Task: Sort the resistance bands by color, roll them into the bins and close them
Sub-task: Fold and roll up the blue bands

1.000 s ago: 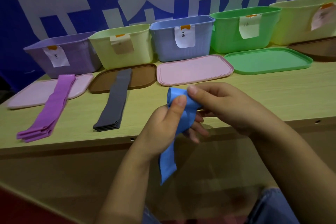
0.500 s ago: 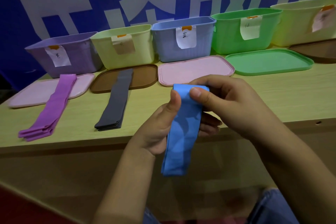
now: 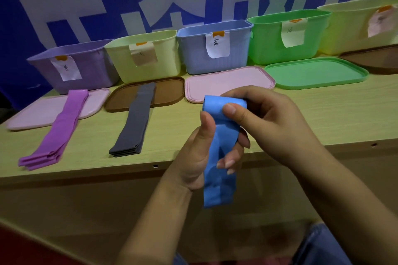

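Both hands' fingers (image 3: pixel 231 112) pinch the smooth, flat blue band (image 3: pixel 219 153), its top curled over.

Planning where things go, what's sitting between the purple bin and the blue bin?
In the head view, a pale yellow-green bin with a brownish paper label stands between the purple bin and the blue bin.
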{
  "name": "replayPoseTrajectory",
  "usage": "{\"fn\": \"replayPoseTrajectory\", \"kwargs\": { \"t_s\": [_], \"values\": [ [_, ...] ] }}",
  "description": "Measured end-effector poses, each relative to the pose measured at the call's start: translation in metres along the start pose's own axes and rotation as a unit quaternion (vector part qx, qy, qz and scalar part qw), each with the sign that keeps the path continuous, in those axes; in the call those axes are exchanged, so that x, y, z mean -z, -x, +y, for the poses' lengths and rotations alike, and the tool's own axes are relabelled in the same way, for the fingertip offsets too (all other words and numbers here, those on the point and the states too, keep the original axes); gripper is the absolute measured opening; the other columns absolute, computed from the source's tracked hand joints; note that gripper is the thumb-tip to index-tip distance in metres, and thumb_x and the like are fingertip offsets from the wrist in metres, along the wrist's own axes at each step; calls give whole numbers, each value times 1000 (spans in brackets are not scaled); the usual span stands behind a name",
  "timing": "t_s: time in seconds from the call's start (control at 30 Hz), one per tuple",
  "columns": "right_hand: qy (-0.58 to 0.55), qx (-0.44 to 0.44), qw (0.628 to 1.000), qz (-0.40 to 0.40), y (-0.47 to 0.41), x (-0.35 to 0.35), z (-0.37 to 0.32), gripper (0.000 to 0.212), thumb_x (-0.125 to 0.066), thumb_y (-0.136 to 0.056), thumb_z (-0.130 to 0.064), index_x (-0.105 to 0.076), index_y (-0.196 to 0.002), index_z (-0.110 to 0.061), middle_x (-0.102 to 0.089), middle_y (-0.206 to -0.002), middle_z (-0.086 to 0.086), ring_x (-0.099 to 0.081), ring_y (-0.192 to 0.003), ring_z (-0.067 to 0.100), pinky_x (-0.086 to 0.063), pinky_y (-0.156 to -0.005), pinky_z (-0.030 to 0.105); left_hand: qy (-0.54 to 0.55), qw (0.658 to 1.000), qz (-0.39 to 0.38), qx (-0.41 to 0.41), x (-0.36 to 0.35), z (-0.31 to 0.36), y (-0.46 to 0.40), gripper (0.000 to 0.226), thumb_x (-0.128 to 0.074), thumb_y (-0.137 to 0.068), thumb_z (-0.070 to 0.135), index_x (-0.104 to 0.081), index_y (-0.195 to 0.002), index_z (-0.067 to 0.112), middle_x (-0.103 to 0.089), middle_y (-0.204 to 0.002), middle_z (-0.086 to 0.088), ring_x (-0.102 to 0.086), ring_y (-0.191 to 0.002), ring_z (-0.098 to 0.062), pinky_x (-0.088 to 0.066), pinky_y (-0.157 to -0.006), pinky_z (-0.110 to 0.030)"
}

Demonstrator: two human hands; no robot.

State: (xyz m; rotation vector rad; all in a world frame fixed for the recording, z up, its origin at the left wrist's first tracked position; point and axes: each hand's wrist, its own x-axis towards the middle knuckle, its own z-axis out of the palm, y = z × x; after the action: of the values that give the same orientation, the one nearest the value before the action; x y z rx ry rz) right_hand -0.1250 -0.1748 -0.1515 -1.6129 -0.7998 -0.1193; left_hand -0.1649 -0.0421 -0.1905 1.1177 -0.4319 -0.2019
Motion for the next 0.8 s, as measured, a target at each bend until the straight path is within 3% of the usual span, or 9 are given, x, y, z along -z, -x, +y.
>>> {"fn": "replayPoseTrajectory", "kwargs": {
  "t_s": [0.17, 0.3, 0.4, 0.5, 0.63, 0.73, 0.8],
  "values": [
    [28, 18, 999, 3, 6, -1, 5, 19, -60, -81, -33, -64, -97, -24, -58, -60, -14, -54, -48, 6, -41, -53, 18, -38, 998, 56, -11, -1, 0, 2, 86, -53, -57, 85, -66, -99, 12, -54, -50, -3, -41, -36, -6, -41, -42, -17],
    [60, 47, 997, 4, 8, -3, 7, 19, -61, -82, -29, -62, -100, -25, -62, -80, -21, -61, -72, -5, -43, -64, 9, -90, 990, 110, -10, -3, -1, 1, 91, -50, -49, 91, -67, -94, 14, -51, -46, -6, -40, -34, -10, -39, -41, -18],
    [77, 67, 995, -2, 12, -7, 10, 19, -61, -83, -26, -60, -102, -23, -64, -92, -16, -63, -80, -7, -44, -69, 6, -134, 977, 163, -24, -4, -3, 0, 83, -50, -51, 91, -69, -84, 18, -47, -45, -6, -40, -35, -12, -37, -41, -20],
    [83, 66, 994, -10, 11, -7, 15, 22, -61, -83, -25, -61, -105, -18, -65, -95, -10, -63, -84, -3, -43, -72, 5, -139, 977, 159, -24, -3, -5, 1, 73, -51, -60, 86, -68, -81, 18, -47, -49, -9, -41, -39, -14, -39, -42, -22],
    [-22, 12, 994, -102, 1, 4, 18, 19, -66, -82, -15, -60, -100, -13, -63, -91, -8, -58, -72, -5, -45, -66, 12, -168, 977, 132, -1, 6, -2, 5, 71, -49, -66, 83, -68, -86, 18, -54, -53, -7, -42, -41, -13, -39, -44, -20],
    [-28, 17, 994, -101, -2, 5, 20, 20, -64, -79, -18, -60, -98, -15, -63, -88, -5, -56, -64, -3, -45, -61, 18, -173, 976, 130, 12, 8, 1, 5, 81, -47, -56, 90, -67, -87, 17, -53, -51, -5, -40, -38, -10, -38, -42, -19],
    [-11, 24, 996, -86, -3, 2, 23, 19, -63, -79, -19, -59, -98, -16, -62, -84, -12, -57, -65, -2, -44, -63, 15, -176, 973, 148, 10, 6, 0, 2, 83, -45, -55, 91, -67, -84, 17, -51, -48, -5, -38, -36, -9, -36, -40, -19]
  ]
}}
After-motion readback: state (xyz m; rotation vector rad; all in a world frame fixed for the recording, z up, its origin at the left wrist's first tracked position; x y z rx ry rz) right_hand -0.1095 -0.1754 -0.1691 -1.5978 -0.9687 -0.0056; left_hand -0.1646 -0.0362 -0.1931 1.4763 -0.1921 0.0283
